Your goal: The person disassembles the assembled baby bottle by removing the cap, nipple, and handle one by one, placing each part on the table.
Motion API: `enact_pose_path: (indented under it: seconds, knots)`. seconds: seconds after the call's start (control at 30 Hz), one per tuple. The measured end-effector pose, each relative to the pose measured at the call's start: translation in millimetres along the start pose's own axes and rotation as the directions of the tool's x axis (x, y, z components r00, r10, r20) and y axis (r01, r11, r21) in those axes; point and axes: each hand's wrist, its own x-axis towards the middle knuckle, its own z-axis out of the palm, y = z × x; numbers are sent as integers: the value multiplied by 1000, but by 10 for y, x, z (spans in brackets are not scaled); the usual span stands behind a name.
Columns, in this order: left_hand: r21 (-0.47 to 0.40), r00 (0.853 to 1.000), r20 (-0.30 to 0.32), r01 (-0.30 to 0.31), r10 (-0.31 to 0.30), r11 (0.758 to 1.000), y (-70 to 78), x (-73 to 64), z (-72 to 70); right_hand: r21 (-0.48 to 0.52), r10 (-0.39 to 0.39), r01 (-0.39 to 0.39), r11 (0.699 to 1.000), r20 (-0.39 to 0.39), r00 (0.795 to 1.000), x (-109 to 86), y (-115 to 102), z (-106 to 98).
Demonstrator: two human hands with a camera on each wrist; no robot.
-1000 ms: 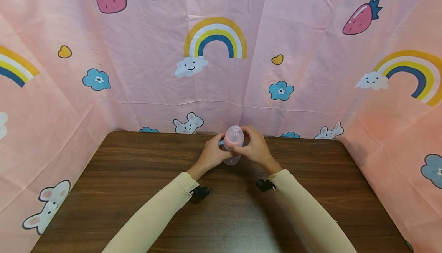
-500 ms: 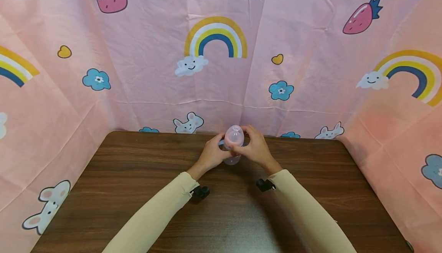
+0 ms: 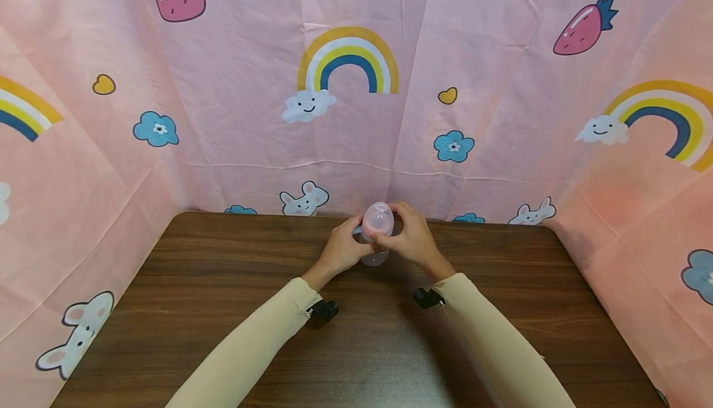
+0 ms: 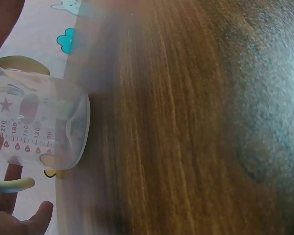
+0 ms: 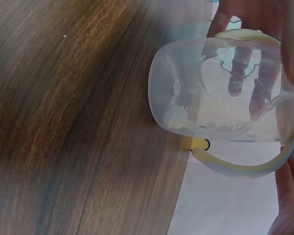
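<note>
A clear baby bottle (image 3: pixel 375 259) with a pink collar and a clear domed cap (image 3: pixel 380 214) stands upright between both hands at the table's far side. My left hand (image 3: pixel 341 248) holds the bottle's body from the left; its thumb lies across the front and its fingers show through the plastic in the right wrist view. Higher up, my right hand (image 3: pixel 411 234) grips around the collar and cap, thumb in front. Two curved pale handles (image 5: pixel 242 170) stick out from the bottle's sides. Pink measuring marks (image 4: pixel 27 139) face the left wrist camera. Inside is a straw with a weighted end (image 5: pixel 175 117).
The dark wood-grain table (image 3: pixel 250 259) extends around the hands. Behind and beside it hangs a pink printed cloth (image 3: pixel 239 86), close to the bottle at the back edge. Black wrist cameras (image 3: pixel 323 310) are strapped at both sleeve cuffs.
</note>
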Motion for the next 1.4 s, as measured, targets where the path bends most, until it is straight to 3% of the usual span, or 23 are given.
enact_pose_path:
  seconds: [0.4,0.63,1.4]
  knots:
    - [-2,999,30,12,-12,1000,15,6,-22,-13,-28,28,1000,27,999,30,5,-24]
    - [-1,1000,15,0,0,1000,-4,15,-6,-19,-46,46,999,24,999,37,4,-37]
    - [14,1000,19,3,-3,1000,-8,18,-7,14,-17,17,1000,38,999,69,-85,-94]
